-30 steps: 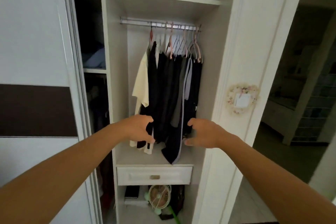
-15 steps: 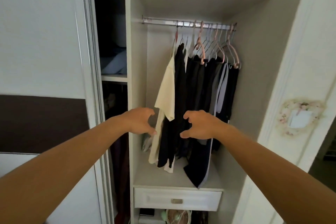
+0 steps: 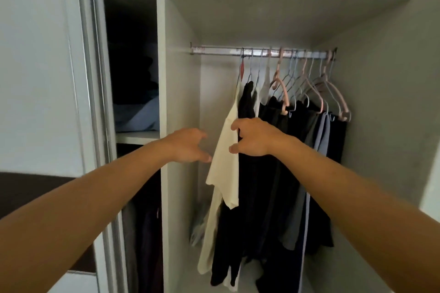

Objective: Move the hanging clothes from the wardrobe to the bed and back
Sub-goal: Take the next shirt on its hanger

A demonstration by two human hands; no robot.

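We are facing the open wardrobe (image 3: 181, 59), and the hanging clothes (image 3: 273, 173) hang bunched toward the right half of the rail (image 3: 238, 51), their hems near the compartment floor. As a bundle we judge them soft and limp, light singly but fairly weighty all together, and prone to slide off if tipped. Each garment's long axis runs straight down from its hook, with the flat faces turned sideways, so we see them edge-on.

The cream shirt (image 3: 226, 162) is the leftmost piece, with darker garments packed behind it to the right. The hangers (image 3: 309, 88), pink and blue-grey, are the only stiff parts, so we judge the hooks or necks just under the rail to be the right place to grasp, not the cloth.

Our right hand (image 3: 256, 137) is at the shirt's upper edge, fingers curled loosely; we cannot tell whether it already pinches the fabric. Our left hand (image 3: 188, 145) hovers just left of the shirt, fingers spread and slightly bent, holding nothing.
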